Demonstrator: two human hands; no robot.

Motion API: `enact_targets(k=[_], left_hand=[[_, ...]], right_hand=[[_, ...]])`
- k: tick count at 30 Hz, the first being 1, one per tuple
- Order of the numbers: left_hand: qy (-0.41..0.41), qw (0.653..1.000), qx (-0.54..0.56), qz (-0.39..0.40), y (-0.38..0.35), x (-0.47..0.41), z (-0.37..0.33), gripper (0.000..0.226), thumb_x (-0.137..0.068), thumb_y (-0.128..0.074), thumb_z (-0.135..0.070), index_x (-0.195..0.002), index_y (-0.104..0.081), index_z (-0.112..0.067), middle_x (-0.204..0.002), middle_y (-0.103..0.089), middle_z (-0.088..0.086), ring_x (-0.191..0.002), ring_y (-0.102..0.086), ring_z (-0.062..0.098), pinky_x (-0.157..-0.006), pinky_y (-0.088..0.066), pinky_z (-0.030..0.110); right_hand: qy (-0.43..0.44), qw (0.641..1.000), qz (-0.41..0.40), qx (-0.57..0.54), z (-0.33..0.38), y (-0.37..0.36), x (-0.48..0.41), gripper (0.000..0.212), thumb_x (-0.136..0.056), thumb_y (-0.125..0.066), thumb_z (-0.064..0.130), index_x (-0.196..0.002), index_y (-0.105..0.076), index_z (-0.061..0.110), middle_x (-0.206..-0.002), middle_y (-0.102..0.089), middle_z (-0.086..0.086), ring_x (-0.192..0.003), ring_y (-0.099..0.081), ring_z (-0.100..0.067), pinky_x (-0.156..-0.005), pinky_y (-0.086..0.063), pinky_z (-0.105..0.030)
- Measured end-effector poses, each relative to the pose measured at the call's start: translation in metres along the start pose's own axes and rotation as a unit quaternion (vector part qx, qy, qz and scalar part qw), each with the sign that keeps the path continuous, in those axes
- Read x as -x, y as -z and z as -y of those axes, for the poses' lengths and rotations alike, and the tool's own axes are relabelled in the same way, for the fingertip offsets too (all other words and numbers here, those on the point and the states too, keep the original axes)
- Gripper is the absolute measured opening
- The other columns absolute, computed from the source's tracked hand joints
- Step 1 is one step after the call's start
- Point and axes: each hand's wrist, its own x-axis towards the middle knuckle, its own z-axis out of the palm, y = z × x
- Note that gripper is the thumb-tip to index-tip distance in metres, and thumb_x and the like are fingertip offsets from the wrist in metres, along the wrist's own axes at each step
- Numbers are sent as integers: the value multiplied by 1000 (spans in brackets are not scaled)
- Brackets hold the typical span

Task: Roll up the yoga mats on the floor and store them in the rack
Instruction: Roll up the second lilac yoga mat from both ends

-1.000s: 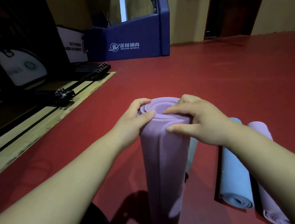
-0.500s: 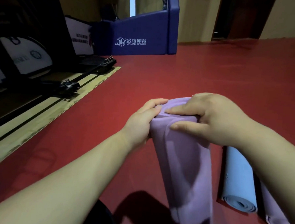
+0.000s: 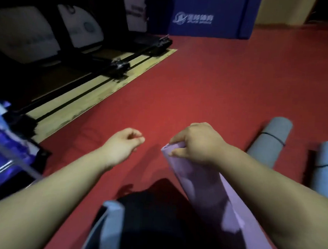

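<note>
Your left hand (image 3: 123,143) has let go of the purple mat (image 3: 203,184) and now hangs apart from it, left of centre, its fingers loosely curled and holding nothing. Your right hand (image 3: 196,144) alone grips the top end of the roll, fingers curled over its rim. The roll no longer stands upright. It slants from the middle of the frame down toward the lower right, along your right forearm. The view has also swung, so a blurred blue and purple rack (image 3: 8,147) now shows at the left edge. On the red floor (image 3: 198,92) at the right lie two more rolled mats, a grey mat (image 3: 269,142) with a dark band round it and, just beside it at the frame's edge, a light blue mat (image 3: 324,169).
</note>
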Motion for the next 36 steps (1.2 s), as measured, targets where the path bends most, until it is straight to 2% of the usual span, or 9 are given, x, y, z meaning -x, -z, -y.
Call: enact_targets(k=[7, 10, 14, 16, 20, 23, 26, 31, 36], left_hand=[[212, 975, 14, -63, -20, 44, 231, 31, -80, -85, -37, -99, -62, -27, -79, -70, 1, -64, -63, 9, -66, -52, 29], [249, 966, 51, -40, -39, 53, 290, 18, -86, -80, -12, -80, -65, -20, -69, -66, -7, -53, -56, -4, -54, -44, 13], [223, 975, 10, 9, -69, 56, 331, 29, -84, -83, -16, -93, -80, -43, -98, -74, -29, -87, -62, -20, -84, -45, 6], [197, 980, -22, 4, -82, 53, 354, 25, -84, -82, -32, -105, -79, -45, -103, -71, -32, -88, -57, -27, -86, -47, 8], [263, 960, -92, 29, -115, 39, 453, 43, -74, -56, -85, -101, -72, -55, -97, -74, -24, -85, -69, -2, -77, -59, 30], [248, 961, -108, 50, -93, 37, 384, 24, -90, -67, -52, -100, -78, -34, -103, -74, -13, -95, -69, 9, -82, -53, 24], [214, 977, -10, 8, -75, 19, 328, 39, -85, -62, -42, -77, -71, -5, -69, -67, 6, -66, -62, 19, -62, -49, 24], [133, 986, 95, -36, -41, -41, 200, 28, -103, -57, -13, -76, -53, -18, -60, -56, 1, -52, -47, 16, -50, -35, 25], [-56, 990, 128, 15, -24, -63, 10, 26, -100, -62, -17, -74, -59, -20, -70, -64, 4, -63, -52, 19, -63, -40, 30]], right_hand=[[79, 981, 166, -68, 60, -123, -95, 43, -85, -65, 65, -118, -73, 39, -122, -72, 17, -118, -63, -16, -106, -42, -37], [106, 969, 211, -71, 79, -166, -113, 46, -84, -63, 68, -119, -73, 40, -123, -71, 18, -118, -62, -15, -106, -41, -35], [121, 960, 238, -89, 95, -208, -119, 55, -74, -55, 74, -114, -74, 41, -117, -73, 18, -114, -64, -17, -103, -44, -37], [138, 952, 259, -85, 98, -220, -118, 52, -76, -54, 72, -114, -73, 43, -114, -74, 16, -111, -65, -19, -101, -44, -37], [143, 949, 271, -74, 98, -230, -116, 50, -78, -54, 71, -117, -72, 45, -115, -74, 15, -112, -64, -19, -99, -44, -37], [130, 952, 269, -65, 92, -223, -117, 47, -82, -60, 71, -117, -73, 42, -119, -73, 15, -113, -64, -19, -99, -45, -38], [87, 957, 265, -80, 72, -196, -116, 44, -80, -64, 73, -111, -74, 43, -112, -74, 17, -109, -66, -16, -99, -48, -37], [1, 976, 207, -64, 19, -104, -91, 50, -79, -74, 65, -118, -74, 35, -116, -73, 14, -109, -66, -14, -84, -44, -25], [-129, 976, 82, -154, -32, 32, -10, 53, -64, -92, 51, -108, -67, 36, -86, -73, 10, -66, -65, -3, -64, -47, -21]])
